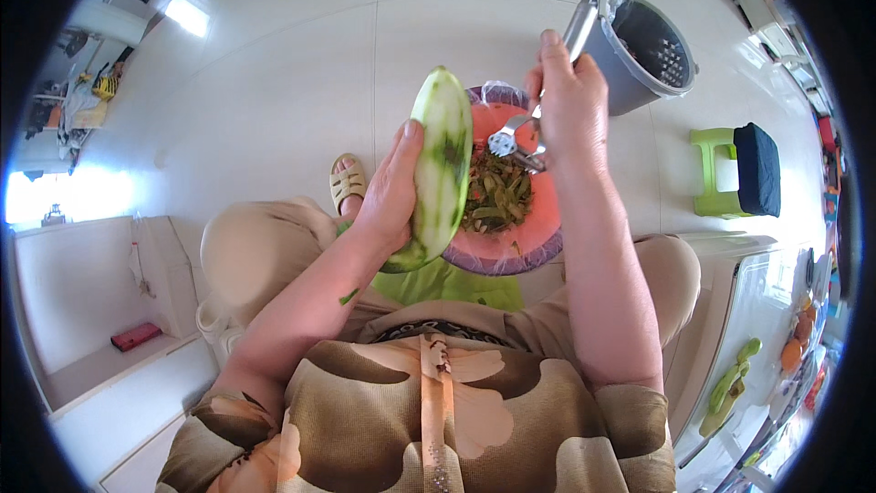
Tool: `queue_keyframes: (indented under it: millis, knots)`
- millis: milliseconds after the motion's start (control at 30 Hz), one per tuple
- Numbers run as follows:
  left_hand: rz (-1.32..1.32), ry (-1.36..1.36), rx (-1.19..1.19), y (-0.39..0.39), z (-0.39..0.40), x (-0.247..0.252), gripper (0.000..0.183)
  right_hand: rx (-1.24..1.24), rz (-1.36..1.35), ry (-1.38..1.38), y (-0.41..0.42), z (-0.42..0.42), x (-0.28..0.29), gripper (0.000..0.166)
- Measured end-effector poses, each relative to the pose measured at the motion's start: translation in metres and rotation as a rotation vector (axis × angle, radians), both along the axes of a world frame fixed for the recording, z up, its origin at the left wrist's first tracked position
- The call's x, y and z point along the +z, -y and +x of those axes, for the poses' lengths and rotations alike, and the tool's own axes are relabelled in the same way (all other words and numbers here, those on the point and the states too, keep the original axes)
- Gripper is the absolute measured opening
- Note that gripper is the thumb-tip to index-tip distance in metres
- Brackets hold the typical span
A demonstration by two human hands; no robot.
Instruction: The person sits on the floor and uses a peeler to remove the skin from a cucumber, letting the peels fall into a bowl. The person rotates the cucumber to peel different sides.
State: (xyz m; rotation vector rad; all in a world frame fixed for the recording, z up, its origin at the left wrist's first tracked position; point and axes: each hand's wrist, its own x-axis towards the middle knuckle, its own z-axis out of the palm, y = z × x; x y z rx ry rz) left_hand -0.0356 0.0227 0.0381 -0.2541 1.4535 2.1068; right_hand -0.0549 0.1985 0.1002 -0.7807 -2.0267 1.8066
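Observation:
My left hand [391, 193] grips a long, pale green gourd [439, 174], holding it tilted upright. Most of its skin is peeled off, with dark green streaks left on the flesh and more green near its lower end. My right hand [576, 106] is closed around the handle of a metal peeler [580, 26], whose head hangs to the left, apart from the gourd. Under both hands stands a basin [540, 205] with a pinkish-red inside and a purple rim, lined with clear plastic. Green peelings [498, 195] lie in it. A green scrap sticks to my left forearm.
A grey bin [609, 75] with a plastic liner stands beyond my right hand. Farther right is a green stool [715, 171] with a dark cover. A white cabinet [102, 301] holding a red case [136, 337] is at the left. Vegetables [731, 383] lie on a surface at the lower right.

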Motion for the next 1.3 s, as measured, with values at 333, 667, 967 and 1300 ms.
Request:
queue_keyframes:
  millis: [333, 667, 967, 1300]
  knots:
    - [0.421, 0.24, -0.023, 0.001, -0.006, 0.014, 0.057, 0.016, -0.287, -0.048, 0.012, 0.008, -0.009, 0.036]
    - [0.433, 0.256, 0.113, -0.009, -0.021, 0.017, 0.053, 0.188, -0.265, -0.141, 0.046, 0.045, -0.004, 0.033]
    - [0.385, 0.325, 0.207, -0.016, -0.025, 0.018, 0.05, 0.232, -0.05, -0.106, 0.054, 0.06, -0.009, 0.033]
    - [0.395, 0.292, 0.241, -0.016, -0.025, 0.007, 0.046, 0.171, -0.07, -0.098, 0.05, 0.054, -0.004, 0.028]
